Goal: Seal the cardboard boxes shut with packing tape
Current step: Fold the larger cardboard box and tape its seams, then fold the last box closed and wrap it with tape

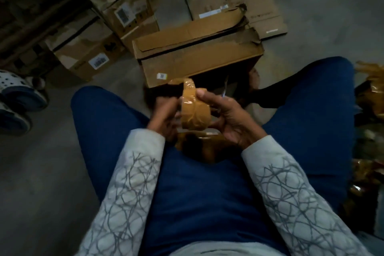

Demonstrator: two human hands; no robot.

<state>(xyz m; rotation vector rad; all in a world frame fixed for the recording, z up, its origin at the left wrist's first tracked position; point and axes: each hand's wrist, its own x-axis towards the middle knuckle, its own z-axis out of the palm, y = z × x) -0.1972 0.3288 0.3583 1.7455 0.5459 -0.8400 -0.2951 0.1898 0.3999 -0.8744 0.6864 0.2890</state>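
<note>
I see the left hand (164, 114) and right hand (226, 118) both curled round the packing tape roll (194, 110), which is held between them over the lap. Just beyond the roll, the long cardboard box (197, 56) lies on the floor with a dark gap between its top flaps.

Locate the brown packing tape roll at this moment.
Head view, centre: the brown packing tape roll is held between the left hand and right hand over the lap, with the long cardboard box just beyond it.
</note>
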